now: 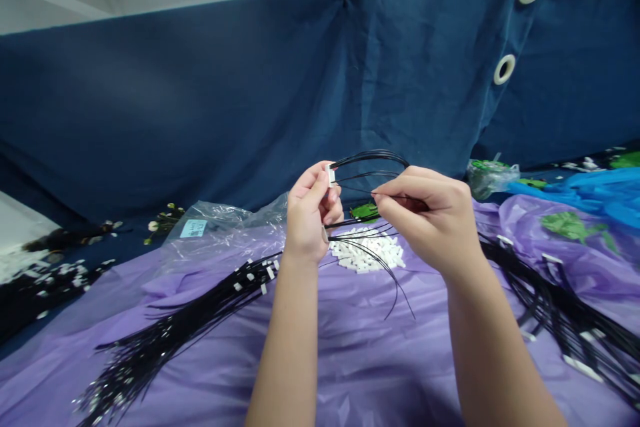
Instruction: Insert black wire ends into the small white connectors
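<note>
My left hand (313,210) is closed, pinching a white plastic connector (330,175) between thumb and fingers. Several thin black wires (373,156) run out of the connector and arch over to the right. My right hand (425,213) pinches one black wire (356,188) between thumb and forefinger, a little way from the connector; other wires pass into its palm. More black wire ends hang below the left hand, near its wrist. Behind and under the hands lies a pile of small white connectors (367,252).
A purple plastic sheet (370,347) covers the table. Black wire bundles with white connectors lie at left (185,320) and right (555,307). A clear bag (235,230) with a blue label rests behind the left bundle. A dark blue curtain (225,100) hangs at the back.
</note>
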Motion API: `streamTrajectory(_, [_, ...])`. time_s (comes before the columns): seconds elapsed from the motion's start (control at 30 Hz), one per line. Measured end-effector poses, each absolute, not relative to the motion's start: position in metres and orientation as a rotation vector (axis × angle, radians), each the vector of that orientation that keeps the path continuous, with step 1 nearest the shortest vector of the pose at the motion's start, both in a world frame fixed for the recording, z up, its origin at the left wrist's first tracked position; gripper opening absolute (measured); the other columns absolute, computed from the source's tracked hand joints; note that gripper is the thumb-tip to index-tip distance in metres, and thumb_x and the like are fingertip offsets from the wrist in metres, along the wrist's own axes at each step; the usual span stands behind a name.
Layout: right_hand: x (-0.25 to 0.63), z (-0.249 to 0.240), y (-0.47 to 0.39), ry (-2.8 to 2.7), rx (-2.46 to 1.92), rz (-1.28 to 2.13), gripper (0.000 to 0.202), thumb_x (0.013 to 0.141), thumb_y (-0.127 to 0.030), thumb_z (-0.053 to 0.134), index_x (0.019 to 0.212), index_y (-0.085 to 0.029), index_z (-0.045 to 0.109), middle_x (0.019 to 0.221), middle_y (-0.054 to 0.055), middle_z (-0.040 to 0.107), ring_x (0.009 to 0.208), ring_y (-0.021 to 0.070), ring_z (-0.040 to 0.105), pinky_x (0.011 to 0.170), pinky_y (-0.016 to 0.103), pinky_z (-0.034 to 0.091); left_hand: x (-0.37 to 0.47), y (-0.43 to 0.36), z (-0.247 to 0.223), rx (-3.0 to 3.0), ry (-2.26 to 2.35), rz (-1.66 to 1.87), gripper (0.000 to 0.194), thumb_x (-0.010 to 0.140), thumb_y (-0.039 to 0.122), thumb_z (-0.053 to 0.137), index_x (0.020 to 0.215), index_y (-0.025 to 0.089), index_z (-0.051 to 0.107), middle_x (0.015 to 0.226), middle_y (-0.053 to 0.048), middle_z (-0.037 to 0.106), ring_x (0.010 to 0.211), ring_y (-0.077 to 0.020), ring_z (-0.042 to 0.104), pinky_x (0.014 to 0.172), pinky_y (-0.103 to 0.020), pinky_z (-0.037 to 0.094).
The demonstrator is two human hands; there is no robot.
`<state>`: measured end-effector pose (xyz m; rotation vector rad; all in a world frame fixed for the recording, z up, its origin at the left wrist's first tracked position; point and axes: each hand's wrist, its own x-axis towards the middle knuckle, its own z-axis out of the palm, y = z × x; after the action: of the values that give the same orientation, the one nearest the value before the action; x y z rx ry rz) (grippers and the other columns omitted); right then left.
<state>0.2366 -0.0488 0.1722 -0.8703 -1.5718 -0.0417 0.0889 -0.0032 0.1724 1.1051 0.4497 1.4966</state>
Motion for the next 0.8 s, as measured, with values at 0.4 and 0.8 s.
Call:
streamTrajectory(0.4, [0.2372, 0.1678, -0.0445, -1.695, -0.794, -0.393, 0.019, 0.084, -0.012, 0.055, 0.088, -0.021, 0.072, 0.078, 0.003, 0.066, 0.063, 0.011, 0.056, 0.057, 0.024, 0.043, 0.0896, -0.0037, 0.1723, 1.137, 0.487, 1.481, 0.02, 0.08, 0.032, 0.067, 0.089, 0.018, 0.057, 0.054, 0.008, 0.044, 0.034, -0.0002, 0.029, 0.035, -0.014, 0.018])
streamTrajectory(0.8, [0.2309, 0.1642, -0.0393, -1.647, -0.859, -0.408, 0.012, 0.089, -0.019, 0.057, 0.087, -0.022, 0.069, 0.079, 0.001, 0.067, 0.065, 0.0105, 0.057, 0.059, 0.022, 0.042, 0.0953, -0.0066, 0.17, 1.232, 0.46, 1.409, 0.019, 0.082, 0.034, 0.064, 0.091, 0.019, 0.057, 0.054, 0.007, 0.048, 0.034, -0.0008, 0.029, 0.036, -0.015, 0.019])
